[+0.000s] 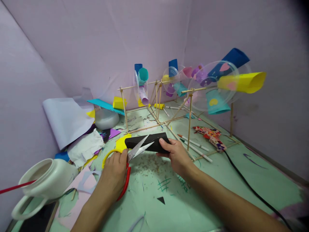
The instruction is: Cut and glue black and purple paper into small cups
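Black paper [156,137], rolled into a tube, is mid-scene on my feed, nearer than the stick frame [189,119]. My right hand [179,157] pinches its right end; my left hand [116,167] is closed around scissors [130,156], blades parted across it. 1 black scrap [161,200] lies near: rolling looks done, trimming unfinished.

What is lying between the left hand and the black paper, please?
The head view shows the scissors there: the left hand grips them, and their open blades overlap the black paper.
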`<move>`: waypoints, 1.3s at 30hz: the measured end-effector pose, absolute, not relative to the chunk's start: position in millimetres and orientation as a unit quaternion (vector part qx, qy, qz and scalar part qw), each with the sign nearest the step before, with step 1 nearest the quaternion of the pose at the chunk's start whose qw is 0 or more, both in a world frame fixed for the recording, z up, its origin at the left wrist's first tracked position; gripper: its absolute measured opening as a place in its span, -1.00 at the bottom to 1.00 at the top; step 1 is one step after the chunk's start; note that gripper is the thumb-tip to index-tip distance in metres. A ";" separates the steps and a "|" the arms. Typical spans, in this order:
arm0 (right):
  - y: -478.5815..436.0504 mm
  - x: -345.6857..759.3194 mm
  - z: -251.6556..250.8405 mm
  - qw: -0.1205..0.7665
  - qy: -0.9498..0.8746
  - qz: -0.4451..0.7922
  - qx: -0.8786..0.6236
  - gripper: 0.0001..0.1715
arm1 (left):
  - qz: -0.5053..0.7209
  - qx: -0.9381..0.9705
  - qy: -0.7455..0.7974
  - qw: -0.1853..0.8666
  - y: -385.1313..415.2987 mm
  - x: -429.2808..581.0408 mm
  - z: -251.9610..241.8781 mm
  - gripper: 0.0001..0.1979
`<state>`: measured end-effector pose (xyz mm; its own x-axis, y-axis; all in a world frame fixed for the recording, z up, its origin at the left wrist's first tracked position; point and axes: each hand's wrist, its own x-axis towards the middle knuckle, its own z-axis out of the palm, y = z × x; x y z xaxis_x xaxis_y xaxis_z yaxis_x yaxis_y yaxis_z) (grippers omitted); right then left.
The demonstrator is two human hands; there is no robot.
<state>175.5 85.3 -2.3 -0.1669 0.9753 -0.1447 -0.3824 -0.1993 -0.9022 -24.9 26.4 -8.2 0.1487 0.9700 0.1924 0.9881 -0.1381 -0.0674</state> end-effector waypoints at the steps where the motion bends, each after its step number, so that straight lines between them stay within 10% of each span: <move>1: 85.2 175.5 -2.5 0.508 -0.376 0.665 -0.396 -0.56 | -0.048 -0.756 -0.647 0.088 26.1 -25.9 -8.0 -0.65; 39: 76.1 169.4 -6.1 0.495 -0.398 0.678 -0.370 -0.59 | -0.003 -0.753 -0.655 0.069 18.5 -10.8 3.4 -0.78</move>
<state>169.4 76.1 -6.1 -0.2351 0.9660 -0.1078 -0.3775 -0.1929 -0.9057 -10.8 18.5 3.4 0.1421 0.9852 0.0958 0.9861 -0.1326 -0.0997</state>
